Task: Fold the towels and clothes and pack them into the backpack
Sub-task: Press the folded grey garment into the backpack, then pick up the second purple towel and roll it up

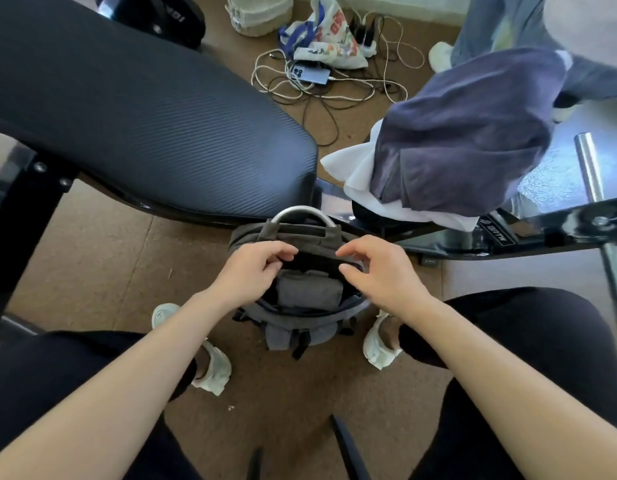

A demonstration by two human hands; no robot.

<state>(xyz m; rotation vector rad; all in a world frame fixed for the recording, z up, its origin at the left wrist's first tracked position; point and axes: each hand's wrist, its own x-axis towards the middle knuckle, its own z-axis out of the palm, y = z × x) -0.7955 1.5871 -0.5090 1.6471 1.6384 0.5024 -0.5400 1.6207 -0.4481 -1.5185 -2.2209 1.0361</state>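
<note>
A grey backpack (pixel 301 315) stands open on the floor between my feet, its top handle against the bench. A folded grey cloth (pixel 308 291) lies inside the opening. My left hand (pixel 251 271) grips the left part of the back rim with curled fingers. My right hand (pixel 379 271) pinches the right part of the rim between thumb and fingers. A dark purple garment (pixel 462 140) lies heaped over a white towel (pixel 360 174) on the bench seat to the right.
The black padded bench back (pixel 144 116) slopes across the left, and its metal frame (pixel 542 230) runs right. Cables, a phone (pixel 308 74) and a plastic bag (pixel 329 36) litter the floor beyond. Another person's jeans (pixel 501 26) are at the top right.
</note>
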